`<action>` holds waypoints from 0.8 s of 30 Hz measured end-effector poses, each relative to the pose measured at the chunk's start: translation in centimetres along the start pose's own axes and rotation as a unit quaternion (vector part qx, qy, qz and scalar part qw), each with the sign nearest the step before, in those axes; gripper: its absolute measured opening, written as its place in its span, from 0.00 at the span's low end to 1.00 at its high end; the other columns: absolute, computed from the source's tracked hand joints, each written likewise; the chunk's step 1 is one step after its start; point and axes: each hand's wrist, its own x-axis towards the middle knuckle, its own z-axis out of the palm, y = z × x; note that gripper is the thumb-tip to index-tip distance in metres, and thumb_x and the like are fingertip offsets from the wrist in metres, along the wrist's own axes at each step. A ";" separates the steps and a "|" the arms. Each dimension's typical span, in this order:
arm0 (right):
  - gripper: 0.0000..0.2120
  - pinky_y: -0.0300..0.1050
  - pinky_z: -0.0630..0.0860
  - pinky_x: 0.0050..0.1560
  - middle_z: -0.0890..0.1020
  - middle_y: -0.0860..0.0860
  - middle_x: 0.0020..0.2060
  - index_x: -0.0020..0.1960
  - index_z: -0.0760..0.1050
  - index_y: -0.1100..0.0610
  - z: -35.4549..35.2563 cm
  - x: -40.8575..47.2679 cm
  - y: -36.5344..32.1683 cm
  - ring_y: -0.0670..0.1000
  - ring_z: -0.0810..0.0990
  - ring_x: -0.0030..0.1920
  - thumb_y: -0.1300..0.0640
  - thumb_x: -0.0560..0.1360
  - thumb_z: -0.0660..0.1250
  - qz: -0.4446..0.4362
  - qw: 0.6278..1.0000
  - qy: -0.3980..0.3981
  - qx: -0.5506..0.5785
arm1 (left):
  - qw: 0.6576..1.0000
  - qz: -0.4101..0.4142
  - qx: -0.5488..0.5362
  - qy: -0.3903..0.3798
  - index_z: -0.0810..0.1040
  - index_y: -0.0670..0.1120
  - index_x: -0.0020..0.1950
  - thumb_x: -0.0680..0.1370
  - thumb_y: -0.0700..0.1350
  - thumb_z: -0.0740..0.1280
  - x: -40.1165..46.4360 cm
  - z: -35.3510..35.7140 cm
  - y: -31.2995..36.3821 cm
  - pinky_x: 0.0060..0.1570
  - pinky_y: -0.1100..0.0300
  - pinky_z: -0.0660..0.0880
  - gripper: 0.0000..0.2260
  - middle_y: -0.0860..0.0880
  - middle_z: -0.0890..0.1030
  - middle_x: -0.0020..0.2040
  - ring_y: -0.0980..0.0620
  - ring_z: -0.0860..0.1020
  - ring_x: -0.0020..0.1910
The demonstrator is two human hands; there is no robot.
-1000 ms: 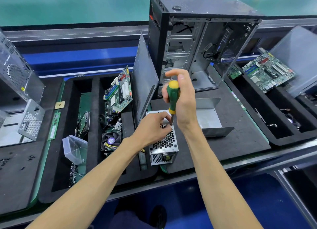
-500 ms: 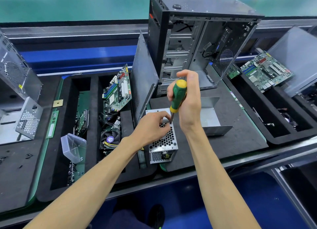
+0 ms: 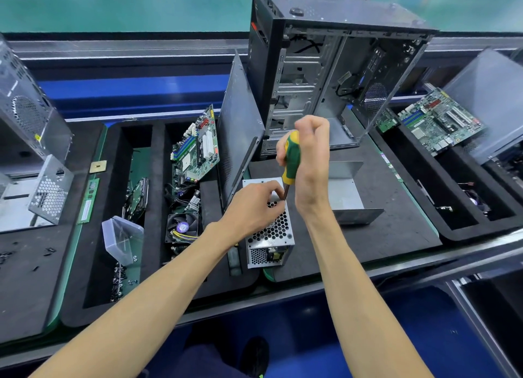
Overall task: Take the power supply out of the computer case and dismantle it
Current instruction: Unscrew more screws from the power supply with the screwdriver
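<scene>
Right hand [image 3: 310, 162] gripping green-yellow screwdriver [image 3: 291, 159] tip-down on perforated power supply [image 3: 271, 233], left hand [image 3: 253, 207] pinching by the tip, open computer case [image 3: 334, 74] upright behind, motherboard [image 3: 198, 148] leaning left.
</scene>
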 end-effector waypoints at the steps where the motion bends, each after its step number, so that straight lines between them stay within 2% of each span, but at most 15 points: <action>1: 0.10 0.45 0.70 0.37 0.74 0.55 0.34 0.52 0.67 0.55 0.0 -0.1 0.0 0.53 0.71 0.34 0.49 0.80 0.64 -0.008 1.000 -0.002 -0.011 | 1.000 0.004 0.016 -0.002 0.78 0.52 0.52 0.78 0.50 0.67 0.0 0.1 0.1 0.45 0.51 0.79 0.05 0.50 0.85 0.42 0.50 0.83 0.47; 3: 0.09 0.47 0.70 0.40 0.74 0.54 0.39 0.51 0.71 0.55 -0.1 -0.2 0.1 0.53 0.71 0.38 0.52 0.78 0.68 -0.011 0.999 0.012 -0.036 | 0.999 0.011 0.036 0.010 0.77 0.52 0.51 0.78 0.50 0.66 0.0 0.3 0.1 0.45 0.51 0.79 0.05 0.50 0.85 0.43 0.50 0.82 0.44; 5: 0.06 0.47 0.71 0.43 0.76 0.51 0.40 0.51 0.76 0.57 -0.4 0.0 0.1 0.51 0.73 0.41 0.54 0.80 0.63 -0.009 0.999 0.027 -0.037 | 0.998 0.009 0.046 0.036 0.74 0.53 0.46 0.77 0.52 0.67 0.1 0.5 0.2 0.40 0.54 0.76 0.05 0.51 0.84 0.39 0.53 0.79 0.35; 7: 0.11 0.46 0.72 0.43 0.77 0.52 0.38 0.51 0.77 0.59 -0.6 0.2 0.0 0.51 0.74 0.40 0.55 0.81 0.57 -0.007 0.999 0.032 -0.013 | 0.997 0.007 0.055 0.057 0.72 0.54 0.44 0.77 0.54 0.68 0.0 0.7 0.2 0.35 0.56 0.70 0.07 0.51 0.80 0.33 0.56 0.73 0.29; 9: 0.11 0.45 0.71 0.39 0.77 0.52 0.34 0.51 0.73 0.59 -0.5 0.5 -0.4 0.51 0.73 0.36 0.56 0.81 0.54 0.000 0.999 0.033 0.013 | 0.997 0.010 0.047 0.055 0.73 0.54 0.45 0.76 0.53 0.68 -0.2 0.7 0.3 0.35 0.56 0.71 0.06 0.51 0.80 0.33 0.56 0.74 0.29; 11: 0.06 0.45 0.70 0.36 0.77 0.51 0.32 0.48 0.69 0.58 -0.3 0.7 -0.7 0.51 0.71 0.33 0.57 0.79 0.55 0.018 0.999 0.037 0.019 | 0.999 0.016 0.018 0.039 0.75 0.54 0.48 0.76 0.50 0.67 -0.2 0.5 0.2 0.36 0.55 0.74 0.03 0.48 0.81 0.35 0.52 0.79 0.33; 15: 0.08 0.42 0.71 0.35 0.76 0.52 0.35 0.42 0.73 0.58 0.2 1.2 -1.1 0.50 0.73 0.34 0.57 0.76 0.58 0.029 0.998 0.046 -0.021 | 0.999 0.009 0.000 0.037 0.78 0.52 0.46 0.76 0.47 0.67 -0.3 0.2 0.0 0.32 0.58 0.65 0.01 0.52 0.71 0.27 0.52 0.68 0.27; 17: 0.10 0.41 0.72 0.35 0.76 0.52 0.34 0.44 0.74 0.58 0.5 1.3 -1.0 0.49 0.73 0.34 0.57 0.79 0.57 0.024 0.999 0.044 -0.021 | 0.999 0.001 0.005 0.039 0.78 0.51 0.45 0.77 0.48 0.68 -0.3 0.2 0.2 0.32 0.57 0.69 0.02 0.52 0.74 0.28 0.53 0.70 0.27; 20: 0.10 0.41 0.71 0.35 0.75 0.47 0.29 0.47 0.68 0.57 0.9 1.5 -0.7 0.47 0.72 0.32 0.55 0.85 0.56 0.018 0.999 0.042 -0.015 | 0.999 0.005 0.007 0.037 0.77 0.52 0.46 0.76 0.49 0.68 -0.3 0.2 0.5 0.38 0.54 0.77 0.02 0.51 0.82 0.35 0.51 0.77 0.31; 22: 0.09 0.41 0.71 0.37 0.74 0.48 0.30 0.49 0.66 0.56 1.0 1.3 -0.4 0.48 0.72 0.33 0.52 0.84 0.61 0.015 0.999 0.032 -0.023 | 1.000 0.013 0.004 0.027 0.78 0.53 0.50 0.76 0.49 0.67 -0.3 0.1 0.4 0.38 0.55 0.77 0.04 0.53 0.84 0.40 0.52 0.79 0.34; 24: 0.11 0.40 0.72 0.40 0.75 0.52 0.37 0.52 0.66 0.57 0.9 1.0 0.0 0.48 0.73 0.36 0.55 0.81 0.68 0.006 0.999 0.025 -0.036 | 1.000 0.019 -0.008 0.023 0.79 0.53 0.52 0.76 0.48 0.67 -0.3 0.0 0.1 0.34 0.58 0.72 0.06 0.56 0.80 0.35 0.53 0.78 0.32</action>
